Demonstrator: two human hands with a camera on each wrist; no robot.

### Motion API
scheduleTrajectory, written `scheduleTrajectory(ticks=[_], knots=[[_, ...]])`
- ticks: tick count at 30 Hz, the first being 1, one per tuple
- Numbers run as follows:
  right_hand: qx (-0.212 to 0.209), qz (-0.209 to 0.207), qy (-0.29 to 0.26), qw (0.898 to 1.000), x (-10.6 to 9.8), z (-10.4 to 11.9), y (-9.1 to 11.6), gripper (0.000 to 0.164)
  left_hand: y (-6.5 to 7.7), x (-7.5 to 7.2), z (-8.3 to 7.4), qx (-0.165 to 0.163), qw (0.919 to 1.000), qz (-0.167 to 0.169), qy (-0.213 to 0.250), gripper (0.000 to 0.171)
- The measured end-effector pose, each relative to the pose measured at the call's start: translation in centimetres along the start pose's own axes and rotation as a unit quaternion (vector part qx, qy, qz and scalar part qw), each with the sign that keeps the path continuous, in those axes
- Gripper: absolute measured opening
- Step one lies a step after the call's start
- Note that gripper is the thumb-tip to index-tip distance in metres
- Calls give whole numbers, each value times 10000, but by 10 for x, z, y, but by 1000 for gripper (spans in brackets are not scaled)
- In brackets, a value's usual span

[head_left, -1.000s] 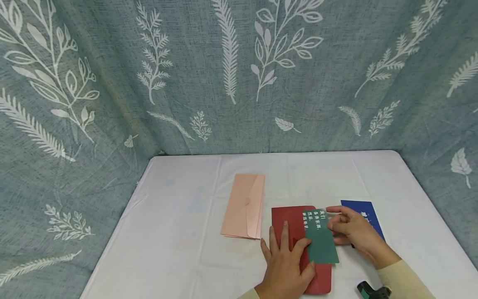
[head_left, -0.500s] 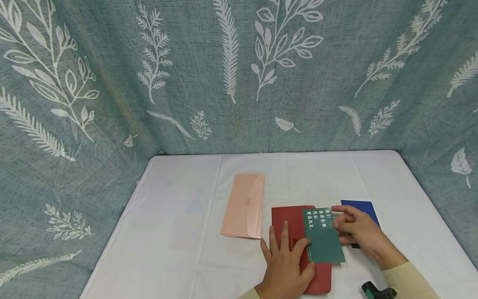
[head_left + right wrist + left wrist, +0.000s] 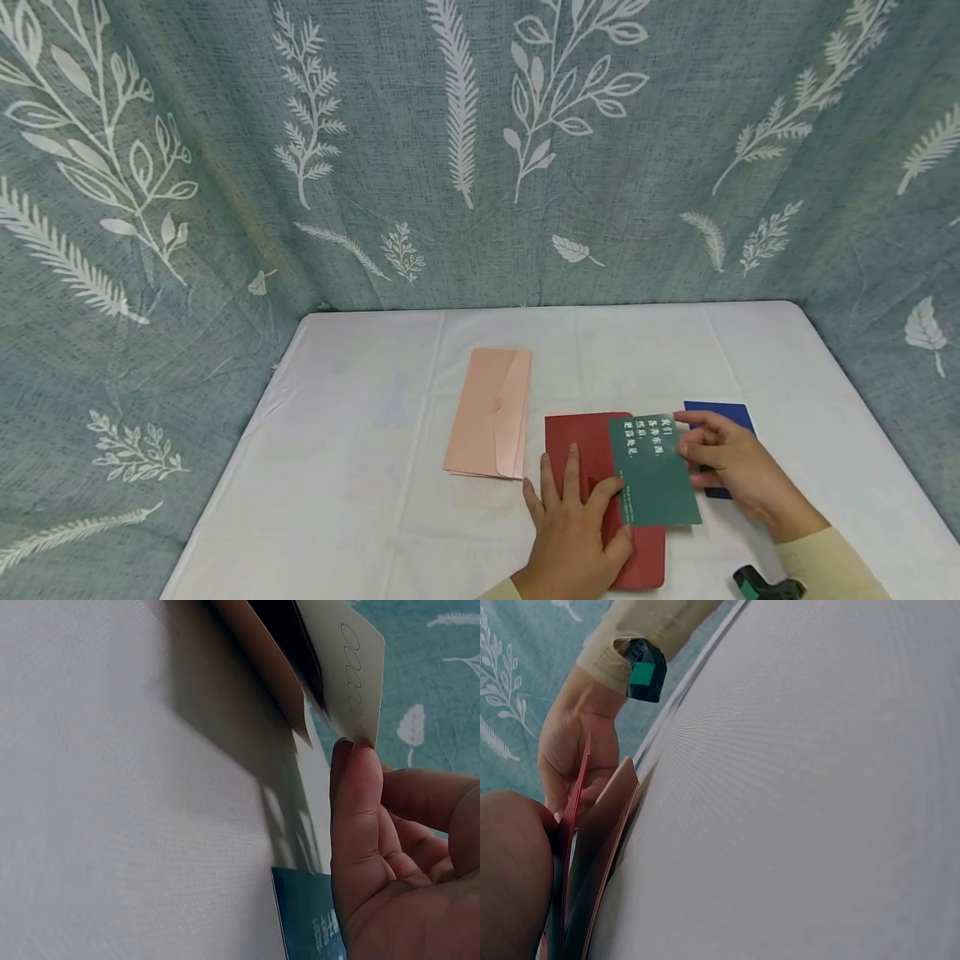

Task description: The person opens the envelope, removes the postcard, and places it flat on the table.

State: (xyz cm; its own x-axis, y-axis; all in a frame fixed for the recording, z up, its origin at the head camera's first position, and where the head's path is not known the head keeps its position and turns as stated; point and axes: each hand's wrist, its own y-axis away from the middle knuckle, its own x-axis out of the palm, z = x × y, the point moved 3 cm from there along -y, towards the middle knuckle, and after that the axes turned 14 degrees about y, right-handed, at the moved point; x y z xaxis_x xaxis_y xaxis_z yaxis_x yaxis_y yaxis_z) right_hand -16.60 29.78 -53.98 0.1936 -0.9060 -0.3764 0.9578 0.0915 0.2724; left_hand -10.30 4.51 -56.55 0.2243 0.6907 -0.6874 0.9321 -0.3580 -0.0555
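A green card (image 3: 654, 483) with white printed characters overlaps the right side of a red envelope (image 3: 583, 437) in the head view. My right hand (image 3: 738, 471) pinches the card's far right edge between thumb and fingers. Seen from the right wrist, the card's pale back (image 3: 352, 675) carries a looping pen line. My left hand (image 3: 573, 533) rests on the red envelope with fingers spread, a fingertip close to the card's left edge. In the left wrist view, a red flap (image 3: 576, 802) stands up beside that hand.
A blue card (image 3: 727, 412) lies partly hidden behind my right hand. Pink envelopes (image 3: 480, 408) lie farther back on the white-covered table (image 3: 360, 400). A black and green device (image 3: 765, 586) sits at the right wrist. A leaf-patterned curtain (image 3: 480, 250) surrounds the back and sides.
My right hand has drawn the green card to the right over the red envelope, uncovering more of its printing on the left. My left hand stays in place.
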Motion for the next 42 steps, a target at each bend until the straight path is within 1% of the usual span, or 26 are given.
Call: scheduleTrajectory(ticks=[8, 20, 28, 36, 42], knots=[[-9, -30, -29, 10000, -4, 0, 1, 62, 0, -1, -1, 49, 10000, -53, -41, 50], [44, -155, 29, 9999, -9, 0, 6, 61, 1, -1, -1, 82, 10000, -50, -17, 52], [75, -131, 4, 9999, -15, -3, 9, 61, 1, -2, 1, 130, 9998, -116, -44, 51], [111, -313, 6, 9994, -24, -6, 12, 59, 1, 0, 1, 148, 9998, -152, 3, 53], [53, -391, -40, 9992, -30, -8, 12, 58, 0, -1, 1, 211, 9995, -230, -25, 54]])
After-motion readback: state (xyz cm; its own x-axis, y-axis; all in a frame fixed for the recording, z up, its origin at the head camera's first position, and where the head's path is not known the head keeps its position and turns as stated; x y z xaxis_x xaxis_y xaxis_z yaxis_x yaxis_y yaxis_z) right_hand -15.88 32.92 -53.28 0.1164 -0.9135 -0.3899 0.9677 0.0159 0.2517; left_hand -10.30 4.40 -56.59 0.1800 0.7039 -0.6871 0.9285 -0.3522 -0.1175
